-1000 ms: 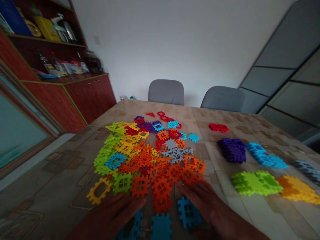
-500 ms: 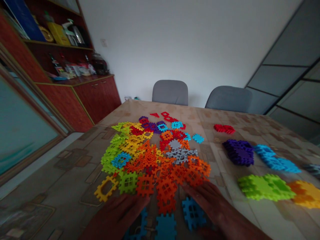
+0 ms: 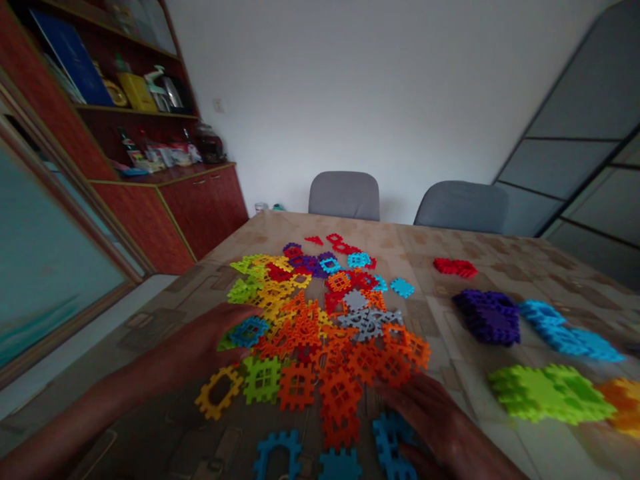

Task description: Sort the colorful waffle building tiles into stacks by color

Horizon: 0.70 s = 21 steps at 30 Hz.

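Observation:
A loose heap of flat, notched plastic tiles (image 3: 320, 320) in orange, yellow, green, blue, red, purple and grey covers the middle of the patterned table (image 3: 440, 247). My left hand (image 3: 207, 340) reaches over the heap's left edge, fingers spread flat beside a light blue tile (image 3: 249, 330) and green tiles. My right hand (image 3: 425, 410) lies at the heap's near right edge, fingers stretched toward orange tiles, with dark blue tiles (image 3: 393, 440) under and beside it. Neither hand holds a tile.
Sorted stacks sit on the right: red (image 3: 455, 267), purple (image 3: 489, 316), light blue (image 3: 565, 328), green (image 3: 550, 393), and orange-yellow (image 3: 623, 400) at the frame edge. Two grey chairs (image 3: 344, 195) stand behind the table. A red-brown cabinet (image 3: 185, 207) with cluttered shelves lines the left wall.
My left hand has moved from the near edge forward and left onto the heap's left side, uncovering dark blue tiles near the front. My right hand stays put. The view shifted slightly.

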Available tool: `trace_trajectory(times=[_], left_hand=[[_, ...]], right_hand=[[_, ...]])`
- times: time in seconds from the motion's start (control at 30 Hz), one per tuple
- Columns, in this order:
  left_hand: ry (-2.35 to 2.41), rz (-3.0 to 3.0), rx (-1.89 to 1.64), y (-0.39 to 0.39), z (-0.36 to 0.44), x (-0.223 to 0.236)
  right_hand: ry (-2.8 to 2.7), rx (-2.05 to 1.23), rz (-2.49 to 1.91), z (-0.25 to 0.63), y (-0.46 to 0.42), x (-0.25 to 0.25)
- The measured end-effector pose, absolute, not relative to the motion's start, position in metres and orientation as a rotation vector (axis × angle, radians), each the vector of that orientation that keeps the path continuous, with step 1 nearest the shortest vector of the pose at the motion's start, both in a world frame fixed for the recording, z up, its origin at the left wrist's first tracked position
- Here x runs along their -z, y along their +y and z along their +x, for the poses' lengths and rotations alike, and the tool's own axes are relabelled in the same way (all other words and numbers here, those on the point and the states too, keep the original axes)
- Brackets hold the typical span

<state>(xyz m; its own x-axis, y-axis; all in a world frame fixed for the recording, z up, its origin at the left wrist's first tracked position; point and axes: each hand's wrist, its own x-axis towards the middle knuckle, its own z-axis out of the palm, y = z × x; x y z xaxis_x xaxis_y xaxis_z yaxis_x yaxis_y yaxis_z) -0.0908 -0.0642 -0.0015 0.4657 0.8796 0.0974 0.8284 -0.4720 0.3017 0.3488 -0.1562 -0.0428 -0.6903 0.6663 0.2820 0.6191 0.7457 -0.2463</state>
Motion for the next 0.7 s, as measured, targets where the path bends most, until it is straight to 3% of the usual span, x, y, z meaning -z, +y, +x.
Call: trace_trajectory(times=[0.27,0.4,0.53,0.7], left_hand=[[1.565,2.434,-0.339,-0.061,-0.065,-0.003],[1.283,2.098,-0.558,-0.074,-0.039,-0.015],[0.918,1.832,-0.447,-0.089,0.006,-0.020],[0.886,2.147,-0.566,-0.079,0.055,-0.001]], right_hand=[[-2.594,-0.291,-1.136,0.338,-0.163,0.003],[-2.586,-0.296,-1.157,0.337,-0.164,-0.005],[-2.517,-0.330,-1.184,0.338,-0.163,-0.004],[-2.453,-0.438,-1.201,0.335,-0.162,-0.009]])
